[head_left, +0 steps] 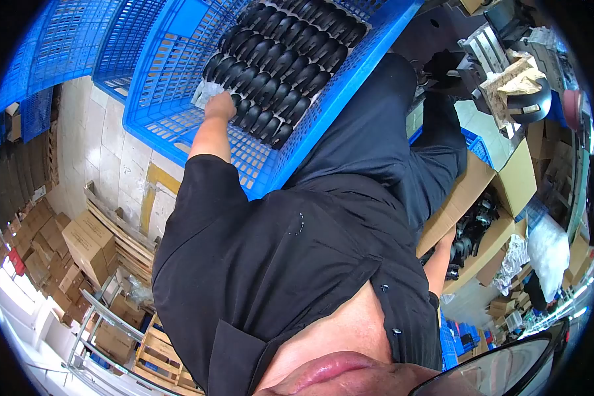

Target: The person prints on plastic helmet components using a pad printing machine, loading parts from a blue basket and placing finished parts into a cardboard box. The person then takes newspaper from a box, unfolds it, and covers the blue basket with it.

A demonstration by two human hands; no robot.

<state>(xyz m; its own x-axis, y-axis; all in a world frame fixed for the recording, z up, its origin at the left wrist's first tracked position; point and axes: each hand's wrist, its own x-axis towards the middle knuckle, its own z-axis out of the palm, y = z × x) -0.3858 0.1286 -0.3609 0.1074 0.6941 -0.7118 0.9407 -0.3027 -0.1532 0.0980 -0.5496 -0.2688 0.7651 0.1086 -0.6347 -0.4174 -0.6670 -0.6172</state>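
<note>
My left hand (220, 107) is inside a large blue plastic crate (178, 135), near its left side. Its fingers are curled closed beside a piece of whitish sheet or wrap (208, 90), and what they hold is hidden. Just past the hand, black, rounded, arch-shaped parts (263, 82) stand in tight slanting rows with pale layers under them. On my other side, my right hand (445, 245) reaches into an open cardboard box (460, 191). Loose black parts (474, 228) fill that box. The box wall and my body hide the right fingers.
More blue crates (66, 49) stand at the left. A machine or fixture (508, 82) with a wheel-like part is at the upper right. Cartons (89, 241), wooden pallets (158, 353) and a metal rail (109, 313) are at the lower left. Clear plastic bags (548, 254) hang at the right.
</note>
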